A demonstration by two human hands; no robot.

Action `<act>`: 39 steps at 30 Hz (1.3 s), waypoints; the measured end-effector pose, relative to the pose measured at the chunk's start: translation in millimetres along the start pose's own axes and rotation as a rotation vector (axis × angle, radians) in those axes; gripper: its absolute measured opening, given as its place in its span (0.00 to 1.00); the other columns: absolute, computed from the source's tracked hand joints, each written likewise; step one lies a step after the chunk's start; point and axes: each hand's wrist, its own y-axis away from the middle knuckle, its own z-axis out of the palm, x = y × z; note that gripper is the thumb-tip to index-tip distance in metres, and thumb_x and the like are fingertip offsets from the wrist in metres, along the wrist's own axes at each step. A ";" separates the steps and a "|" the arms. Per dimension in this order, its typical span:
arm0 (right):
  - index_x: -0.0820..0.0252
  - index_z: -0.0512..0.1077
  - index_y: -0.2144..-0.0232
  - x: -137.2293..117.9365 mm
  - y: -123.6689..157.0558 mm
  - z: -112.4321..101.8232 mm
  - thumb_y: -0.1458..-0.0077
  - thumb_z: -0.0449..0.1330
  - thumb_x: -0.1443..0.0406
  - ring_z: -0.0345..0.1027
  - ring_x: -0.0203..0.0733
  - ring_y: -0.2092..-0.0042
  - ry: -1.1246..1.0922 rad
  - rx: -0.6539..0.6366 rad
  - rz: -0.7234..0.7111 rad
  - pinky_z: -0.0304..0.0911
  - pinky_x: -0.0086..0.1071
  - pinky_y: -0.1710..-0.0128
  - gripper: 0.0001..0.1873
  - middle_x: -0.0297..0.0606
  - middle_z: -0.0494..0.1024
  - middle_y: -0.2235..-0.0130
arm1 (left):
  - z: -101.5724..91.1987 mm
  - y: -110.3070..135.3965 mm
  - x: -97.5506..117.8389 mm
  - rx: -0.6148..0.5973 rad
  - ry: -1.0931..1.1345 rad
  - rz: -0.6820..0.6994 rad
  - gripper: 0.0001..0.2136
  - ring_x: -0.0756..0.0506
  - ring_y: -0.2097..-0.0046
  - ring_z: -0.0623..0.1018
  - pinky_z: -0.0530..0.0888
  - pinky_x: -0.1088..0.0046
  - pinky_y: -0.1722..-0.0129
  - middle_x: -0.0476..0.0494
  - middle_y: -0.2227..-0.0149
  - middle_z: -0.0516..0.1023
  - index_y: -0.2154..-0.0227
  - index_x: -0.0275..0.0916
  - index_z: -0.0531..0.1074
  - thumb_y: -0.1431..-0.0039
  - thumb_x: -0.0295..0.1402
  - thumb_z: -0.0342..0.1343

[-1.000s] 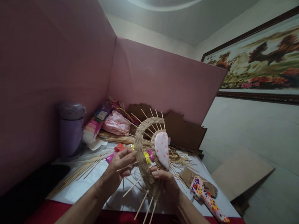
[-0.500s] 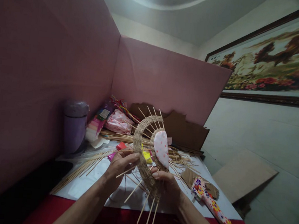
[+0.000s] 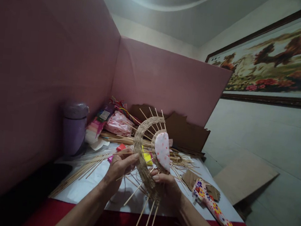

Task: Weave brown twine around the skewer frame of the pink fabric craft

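Observation:
I hold up a half-woven wicker basket on its edge, with thin wooden spokes sticking out all round its rim. A white fabric pad with pink dots forms its middle. My right hand grips the lower rim from beneath, thumb on the weave. My left hand pinches the left rim and a thin strand there, fingers closed.
Pink partition walls stand at the left and back. On the white tabletop lie loose wooden sticks, a purple lidded cup, pink fabric bundles, brown cardboard pieces and a flower-patterned glue gun.
The basket and both hands have stayed almost in place. My left fingers have shifted slightly along the left rim.

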 end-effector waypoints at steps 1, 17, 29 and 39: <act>0.64 0.70 0.76 -0.1 0.1 0.2 0.65 0.58 0.70 0.63 0.33 0.79 -0.003 -0.002 -0.001 0.59 0.28 0.78 0.07 0.32 0.71 0.80 | -0.1 0.0 -0.2 0.005 -0.006 0.012 0.13 0.57 0.83 0.56 0.51 0.80 0.83 0.56 0.86 0.60 0.84 0.36 0.62 0.59 0.35 0.62; 0.64 0.70 0.75 2.3 -2.6 -5.0 0.65 0.59 0.70 0.66 0.34 0.77 -0.006 0.021 -0.005 0.61 0.28 0.75 0.08 0.32 0.72 0.79 | -1.0 -0.4 -0.4 0.031 -0.024 0.040 0.11 0.57 0.82 0.55 0.51 0.80 0.82 0.57 0.86 0.58 0.83 0.37 0.60 0.56 0.32 0.58; 0.63 0.70 0.75 -8.3 -4.2 -6.8 0.67 0.60 0.70 0.65 0.33 0.78 -0.136 0.077 -0.030 0.59 0.26 0.78 0.09 0.31 0.72 0.79 | -7.2 -3.8 -1.0 -0.074 -0.163 -0.063 0.09 0.53 0.77 0.62 0.53 0.79 0.79 0.48 0.78 0.72 0.73 0.35 0.73 0.61 0.27 0.53; 0.67 0.72 0.75 -17.8 -9.7 -7.8 0.66 0.58 0.70 0.64 0.32 0.78 -0.105 0.038 -0.147 0.59 0.27 0.77 0.10 0.33 0.73 0.79 | -9.2 -6.3 -8.7 -0.381 -0.392 -0.087 0.07 0.47 0.69 0.69 0.62 0.73 0.68 0.44 0.74 0.74 0.76 0.35 0.78 0.55 0.34 0.60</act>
